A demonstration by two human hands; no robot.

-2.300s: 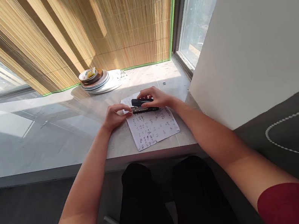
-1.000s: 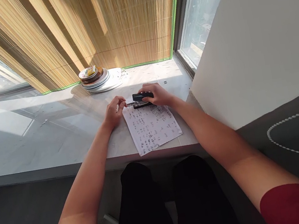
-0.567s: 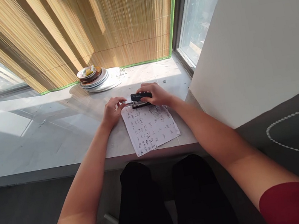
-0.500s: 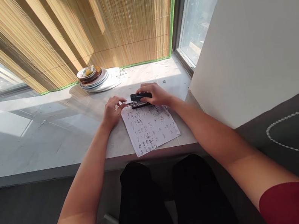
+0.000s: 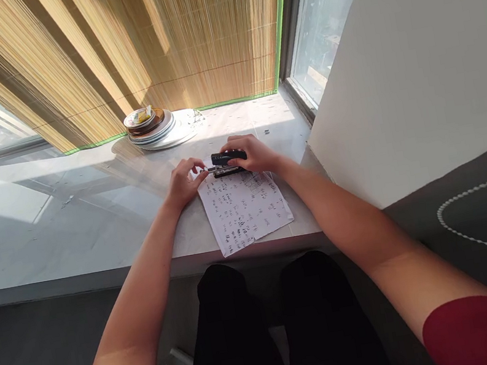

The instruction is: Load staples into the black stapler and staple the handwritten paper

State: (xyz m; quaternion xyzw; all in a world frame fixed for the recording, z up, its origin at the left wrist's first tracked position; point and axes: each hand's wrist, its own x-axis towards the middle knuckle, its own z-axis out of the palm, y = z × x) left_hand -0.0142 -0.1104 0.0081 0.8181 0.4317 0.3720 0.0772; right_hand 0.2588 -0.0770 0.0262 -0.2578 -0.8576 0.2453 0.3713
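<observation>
On my feed the black stapler (image 5: pixel 223 158) sits over the far part of the written paper (image 5: pixel 248 213), long axis roughly left-right, between the 2 hands; can't tell if its base rests on the sheet. Top arm stands raised off the metal rail. Right hand (image 5: pixel 252 150) is the closer: it grasps the right end, thumb on the near side. Left hand (image 5: pixel 183 180) has fingertips bunched at the rail's left tip; can't confirm a grip. So I read any pull along the rail as leftward. Plate stack (image 5: pixel 154 136) well apart, far left on the ledge (image 5: pixel 106 230).
</observation>
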